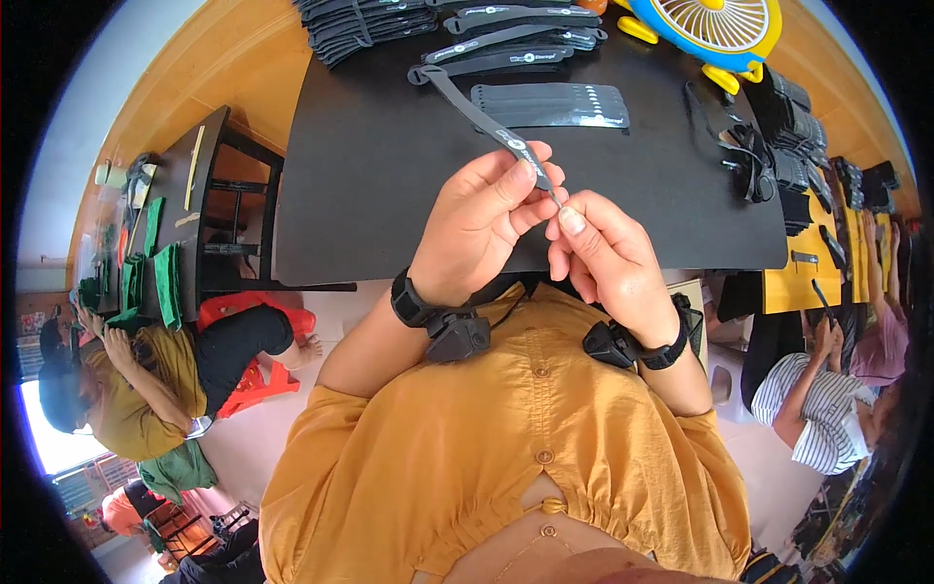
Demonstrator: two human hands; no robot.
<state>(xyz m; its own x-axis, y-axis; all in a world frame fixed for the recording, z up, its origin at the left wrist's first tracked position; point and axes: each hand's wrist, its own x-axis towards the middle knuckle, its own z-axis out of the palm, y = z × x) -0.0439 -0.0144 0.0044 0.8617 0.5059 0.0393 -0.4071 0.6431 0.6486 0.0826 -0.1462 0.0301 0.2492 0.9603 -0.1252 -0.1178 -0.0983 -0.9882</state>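
Observation:
My left hand (477, 216) is closed around a dark grey strap (469, 109) with white print, thumb on top. The strap slants up and to the left, and its looped end lies near the piles at the back. With thumb and fingers, my right hand (615, 261) pinches the strap's narrow lower tip, close beside the left fingers. Both hands are over the near edge of the black table (360, 185). Beyond them, a flat grey sheet-like set of straps (550, 105) lies on the tabletop.
Bundled black straps (365, 27) and loose printed straps (516, 49) are piled at the back. A blue and yellow fan (715, 29) stands at back right, above a tangle of black cord (749, 161). Other people sit at the left (156, 389) and right (812, 409).

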